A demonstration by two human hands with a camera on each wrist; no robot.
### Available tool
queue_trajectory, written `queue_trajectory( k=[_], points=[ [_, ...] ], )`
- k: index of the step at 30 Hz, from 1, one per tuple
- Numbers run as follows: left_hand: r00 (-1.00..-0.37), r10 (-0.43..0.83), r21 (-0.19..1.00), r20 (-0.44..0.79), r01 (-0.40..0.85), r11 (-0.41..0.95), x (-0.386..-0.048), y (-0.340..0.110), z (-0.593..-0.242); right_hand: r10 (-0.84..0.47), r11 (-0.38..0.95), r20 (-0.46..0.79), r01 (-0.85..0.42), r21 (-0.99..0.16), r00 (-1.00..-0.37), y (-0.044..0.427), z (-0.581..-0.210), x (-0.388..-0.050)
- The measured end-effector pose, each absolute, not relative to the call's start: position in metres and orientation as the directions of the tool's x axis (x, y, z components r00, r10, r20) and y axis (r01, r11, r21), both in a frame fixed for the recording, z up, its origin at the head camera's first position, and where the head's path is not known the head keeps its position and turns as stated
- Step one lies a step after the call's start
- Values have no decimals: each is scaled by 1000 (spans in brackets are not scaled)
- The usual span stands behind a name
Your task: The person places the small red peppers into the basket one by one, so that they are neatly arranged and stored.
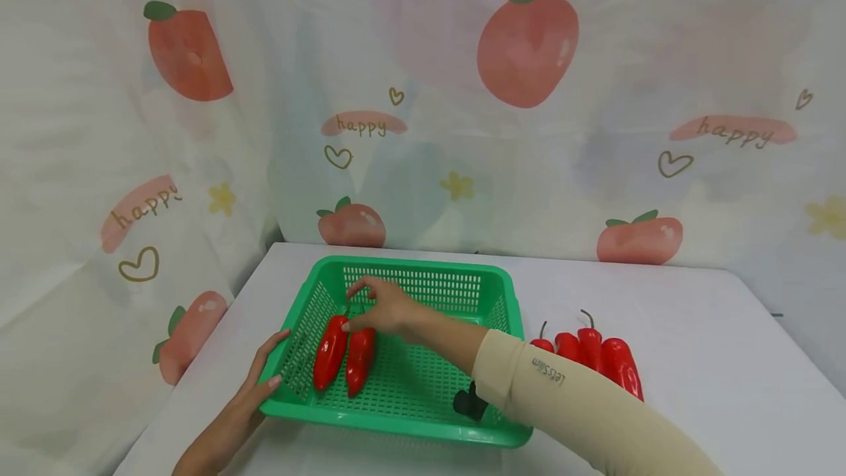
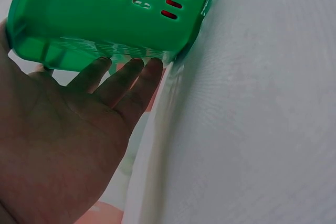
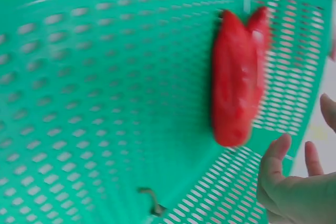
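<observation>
A green perforated basket [image 1: 396, 430] stands on the table. Two long red peppers [image 1: 330, 352] lie side by side inside, toward its left end. My left hand [image 1: 247, 399] holds the basket's left rim near the front corner, thumb over the edge; in the left wrist view other fingers [image 2: 123, 85] touch the outer wall. Reaching into the basket, my right hand [image 1: 385, 307] hovers by the peppers' stem ends, fingers spread and loosely bent. The right wrist view shows nothing between its fingers [image 3: 273, 161] and the red peppers [image 3: 233, 82] apart from them.
Several more red peppers [image 1: 621, 366] with stems lie on the white table [image 1: 700, 344] right of the basket, partly behind the right sleeve [image 1: 568, 395]. A black device [image 1: 471, 402] shows below the right forearm. Patterned cloth [image 1: 423, 175] hangs behind and at left.
</observation>
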State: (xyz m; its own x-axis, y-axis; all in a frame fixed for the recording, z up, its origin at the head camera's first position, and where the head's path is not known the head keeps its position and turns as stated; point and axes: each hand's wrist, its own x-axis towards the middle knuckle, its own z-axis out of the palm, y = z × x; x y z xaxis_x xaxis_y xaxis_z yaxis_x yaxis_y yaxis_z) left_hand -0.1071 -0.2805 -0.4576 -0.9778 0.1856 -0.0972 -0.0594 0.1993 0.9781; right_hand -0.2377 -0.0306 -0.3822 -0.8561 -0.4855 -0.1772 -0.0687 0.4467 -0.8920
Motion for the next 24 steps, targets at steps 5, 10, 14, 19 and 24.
queue_trajectory(
  k=[5, 10, 14, 19, 24],
  points=[
    [-976, 192, 979, -100, -61, 196, -107, -281, -458, -489, 357, -136, -56, -932, -861, -22, -364, -242],
    [-971, 219, 981, -95, -54, 185, -108, -279, -460, -504, 336, -126, -59, -940, -854, -4, -356, -239],
    [-968, 235, 983, -90, -48, 179, -108, -279, -461, -526, 316, -121, -62, -947, -842, 14, -349, -233],
    [-967, 238, 981, -89, -44, 189, -107, -281, -462, -557, 292, -116, -63, -954, -822, 34, -340, -227],
    [-968, 235, 979, -92, -44, 200, -107, -284, -460, -574, 246, -83, -74, -966, -815, 46, -334, -225]
  ],
)
